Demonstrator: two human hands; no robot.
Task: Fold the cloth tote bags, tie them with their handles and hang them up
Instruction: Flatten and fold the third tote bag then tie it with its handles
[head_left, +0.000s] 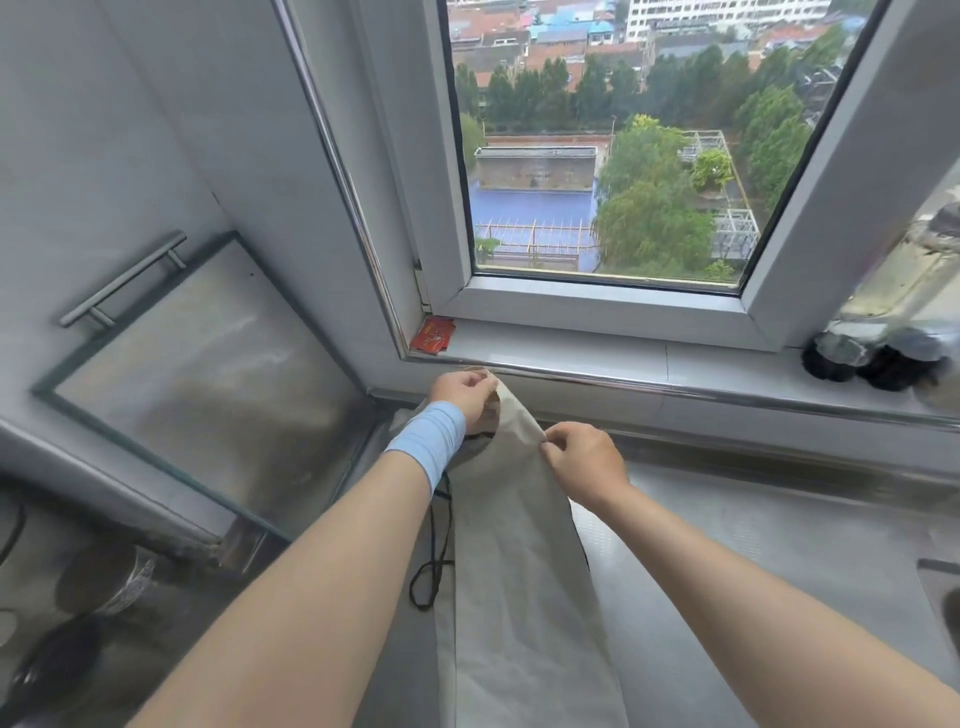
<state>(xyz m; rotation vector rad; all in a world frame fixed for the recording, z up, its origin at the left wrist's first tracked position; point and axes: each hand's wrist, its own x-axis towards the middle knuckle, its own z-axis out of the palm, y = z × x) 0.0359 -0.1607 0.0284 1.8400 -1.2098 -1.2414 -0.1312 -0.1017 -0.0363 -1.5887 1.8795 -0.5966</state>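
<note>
A beige cloth tote bag (519, 561), folded into a long narrow strip, runs from the bottom of the view up to the window sill. My left hand (465, 395), with a light blue band on the wrist, pinches the strip's top left corner. My right hand (584, 462) pinches its right edge a little lower. A thin black cord handle (434, 566) hangs loose in a loop at the strip's left side.
A steel counter (753, 561) lies under the bag. The tiled window sill (623, 358) carries a small red packet (432, 335) and dark bottles (862, 358) at right. A glass-fronted cabinet door with a bar handle (124, 278) stands at left. Dark pots sit at bottom left.
</note>
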